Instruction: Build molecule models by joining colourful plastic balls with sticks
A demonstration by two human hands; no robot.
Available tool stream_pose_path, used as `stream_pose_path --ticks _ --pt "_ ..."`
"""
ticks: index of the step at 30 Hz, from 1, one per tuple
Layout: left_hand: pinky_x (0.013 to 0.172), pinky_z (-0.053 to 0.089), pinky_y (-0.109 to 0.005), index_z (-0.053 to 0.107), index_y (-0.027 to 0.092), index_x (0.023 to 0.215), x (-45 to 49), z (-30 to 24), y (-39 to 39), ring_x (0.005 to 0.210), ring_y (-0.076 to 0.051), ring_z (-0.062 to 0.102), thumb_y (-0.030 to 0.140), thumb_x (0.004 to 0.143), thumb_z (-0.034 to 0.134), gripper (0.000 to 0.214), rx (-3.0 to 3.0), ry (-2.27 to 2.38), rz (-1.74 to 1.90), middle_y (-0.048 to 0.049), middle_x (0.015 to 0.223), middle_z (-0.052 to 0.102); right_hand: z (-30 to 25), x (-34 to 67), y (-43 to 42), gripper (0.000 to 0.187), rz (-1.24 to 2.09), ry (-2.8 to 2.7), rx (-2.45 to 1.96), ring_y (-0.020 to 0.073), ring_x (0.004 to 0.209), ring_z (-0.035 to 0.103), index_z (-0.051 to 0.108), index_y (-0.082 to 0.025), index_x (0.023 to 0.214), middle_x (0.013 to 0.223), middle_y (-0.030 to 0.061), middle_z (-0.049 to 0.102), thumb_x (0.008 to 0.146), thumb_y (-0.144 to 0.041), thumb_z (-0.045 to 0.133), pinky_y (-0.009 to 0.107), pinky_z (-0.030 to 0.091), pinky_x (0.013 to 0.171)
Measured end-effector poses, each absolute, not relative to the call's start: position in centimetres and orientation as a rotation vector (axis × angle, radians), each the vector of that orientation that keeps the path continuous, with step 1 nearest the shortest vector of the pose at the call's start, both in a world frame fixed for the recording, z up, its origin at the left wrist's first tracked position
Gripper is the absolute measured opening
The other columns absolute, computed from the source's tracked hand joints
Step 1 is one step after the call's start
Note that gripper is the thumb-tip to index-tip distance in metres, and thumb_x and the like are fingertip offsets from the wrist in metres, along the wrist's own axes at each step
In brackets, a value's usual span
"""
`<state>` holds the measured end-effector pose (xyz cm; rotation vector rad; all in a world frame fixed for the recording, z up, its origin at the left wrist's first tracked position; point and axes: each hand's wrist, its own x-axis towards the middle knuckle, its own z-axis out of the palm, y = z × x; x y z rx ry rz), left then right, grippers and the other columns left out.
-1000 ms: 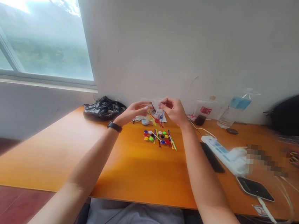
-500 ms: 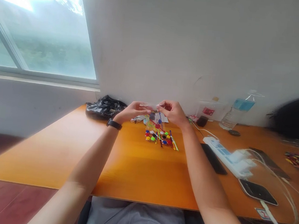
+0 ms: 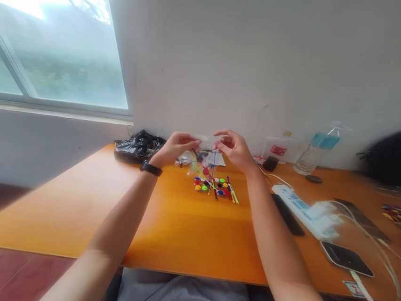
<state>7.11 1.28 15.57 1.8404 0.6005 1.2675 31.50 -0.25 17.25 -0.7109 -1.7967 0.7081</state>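
Observation:
My left hand (image 3: pixel 177 146) pinches the left side of a clear plastic bag (image 3: pixel 206 142) just above the table. Inside the bag's lower part hang colourful pieces, among them a red round one (image 3: pixel 206 171). At the bag's right side is my right hand (image 3: pixel 234 149), its thumb and bent fingers closed at the edge while the index finger arches above. Below its thumb a blue stick (image 3: pixel 214 159) points down; whether it is inside the bag cannot be made out. Under the bag lie several coloured round pieces (image 3: pixel 204 188) and thin sticks (image 3: pixel 232 191).
A black plastic bag (image 3: pixel 137 147) lies at the back left against the wall. To the right are a white power strip (image 3: pixel 294 204), a black phone (image 3: pixel 286 213), a charging phone (image 3: pixel 346 258) with cables, and a water bottle (image 3: pixel 308 156). White paper (image 3: pixel 219 160) lies behind the pieces.
The bag's lower part has swung left, and my left hand has shifted slightly left. My right index finger has lifted away from the thumb. The pieces on the table stay in place.

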Motion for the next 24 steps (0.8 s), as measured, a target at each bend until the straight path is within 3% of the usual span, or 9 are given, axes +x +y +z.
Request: stream_pose_path --ticks 2,4,6,11,24 --pt "0.077 0.060 -0.029 0.073 0.017 0.121 7.1 15.7 1.2 0.082 -0.017 0.073 0.044 0.086 0.083 0.046 1.848 0.563 1.331 -0.0082 0.095 0.078 17.4 31.4 -0.5 0.042 0.722 -1.770 -0.681 0.0175 0.078 0.067 0.065 -0.026 0.116 0.076 -0.0015 0.065 0.086 -0.052 0.078 0.029 0.054 0.069" --pt "0.078 0.060 -0.029 0.066 0.021 0.132 7.1 15.9 1.0 0.086 -0.018 0.074 0.043 0.085 0.083 0.054 1.847 0.524 1.390 -0.0068 0.098 0.077 17.5 31.4 -0.7 0.035 0.726 -1.775 -0.656 0.0169 0.077 0.066 0.066 -0.026 0.108 0.077 -0.0008 0.066 0.087 -0.052 0.077 0.029 0.054 0.068" --pt "0.078 0.061 -0.030 0.067 0.021 0.127 7.0 16.0 0.9 0.084 -0.018 0.075 0.044 0.086 0.082 0.049 1.852 0.501 1.417 -0.0067 0.097 0.077 17.7 31.4 -0.9 0.031 0.720 -1.786 -0.636 0.0166 0.075 0.065 0.067 -0.024 0.098 0.078 0.0009 0.066 0.087 -0.052 0.077 0.030 0.055 0.068" --pt "0.074 0.061 -0.032 0.077 0.015 0.092 6.6 16.4 0.9 0.073 -0.017 0.074 0.040 0.086 0.080 0.026 1.872 0.535 1.436 -0.0092 0.093 0.079 17.8 31.6 -1.0 0.027 0.677 -1.796 -0.642 0.0166 0.072 0.063 0.073 -0.022 0.091 0.081 0.0036 0.070 0.088 -0.048 0.076 0.034 0.056 0.071" --pt "0.086 0.064 -0.036 0.083 0.016 0.101 5.8 16.4 0.9 0.086 -0.023 0.079 0.043 0.084 0.084 0.032 1.894 0.553 1.346 -0.0120 0.097 0.082 17.8 31.6 -1.0 0.012 0.735 -1.718 -0.600 0.0173 0.072 0.064 0.073 -0.022 0.082 0.080 0.0034 0.072 0.086 -0.033 0.073 0.035 0.055 0.073"
